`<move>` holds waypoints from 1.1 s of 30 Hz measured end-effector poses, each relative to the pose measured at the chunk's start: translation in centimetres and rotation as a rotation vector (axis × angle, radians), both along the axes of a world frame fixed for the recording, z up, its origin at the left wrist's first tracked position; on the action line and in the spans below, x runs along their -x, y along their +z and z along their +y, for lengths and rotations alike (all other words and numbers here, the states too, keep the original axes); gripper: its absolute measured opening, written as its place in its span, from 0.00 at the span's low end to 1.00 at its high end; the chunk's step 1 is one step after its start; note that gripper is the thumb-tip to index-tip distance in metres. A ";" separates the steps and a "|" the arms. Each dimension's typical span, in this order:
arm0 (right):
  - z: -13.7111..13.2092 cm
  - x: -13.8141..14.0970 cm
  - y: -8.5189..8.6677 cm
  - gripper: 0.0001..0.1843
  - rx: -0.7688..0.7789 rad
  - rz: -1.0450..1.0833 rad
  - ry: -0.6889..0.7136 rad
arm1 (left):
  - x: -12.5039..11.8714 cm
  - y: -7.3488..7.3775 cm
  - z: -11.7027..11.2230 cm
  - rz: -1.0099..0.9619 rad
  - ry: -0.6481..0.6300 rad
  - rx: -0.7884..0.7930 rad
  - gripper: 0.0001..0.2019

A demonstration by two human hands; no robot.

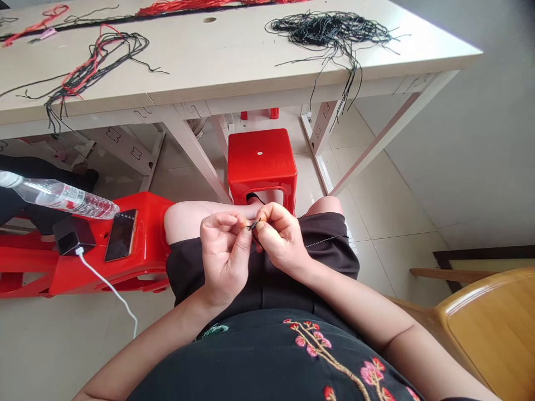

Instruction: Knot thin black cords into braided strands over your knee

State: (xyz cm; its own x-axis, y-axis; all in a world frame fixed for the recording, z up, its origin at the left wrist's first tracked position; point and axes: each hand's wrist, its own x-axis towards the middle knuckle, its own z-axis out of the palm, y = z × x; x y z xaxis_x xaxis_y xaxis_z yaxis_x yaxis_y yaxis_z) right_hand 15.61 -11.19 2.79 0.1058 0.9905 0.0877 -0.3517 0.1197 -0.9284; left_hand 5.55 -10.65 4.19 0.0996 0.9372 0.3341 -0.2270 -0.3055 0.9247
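Above my lap, my left hand [225,250] and my right hand [281,234] meet fingertip to fingertip. Between them is a small knotted black cord [253,225], pinched by the thumb and index finger of each hand. Short ends stick out at the knot, and part of the cord loops down below the right thumb. A thin strand trails to the right across the dark shorts. The fingers hide the rest of the cord.
Ahead, a table [234,67] bears a black cord heap [330,30] and a red-and-black cord bundle [96,61]. A red stool [261,156] stands beneath. At left, another stool holds a water bottle [62,195], phone [121,235] and charger [74,236]. A wooden chair [493,323] is right.
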 end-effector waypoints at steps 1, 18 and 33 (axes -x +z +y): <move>0.0 0.0 -0.1 0.06 0.003 0.001 0.000 | 0.0 0.0 0.1 -0.018 -0.027 0.071 0.10; 0.3 -0.4 -0.3 0.06 0.038 0.032 0.025 | 1.3 0.8 -0.1 -0.045 -0.195 0.541 0.09; 0.4 -0.2 -0.3 0.07 0.208 0.318 0.146 | 2.1 1.9 0.4 0.034 -0.256 0.625 0.08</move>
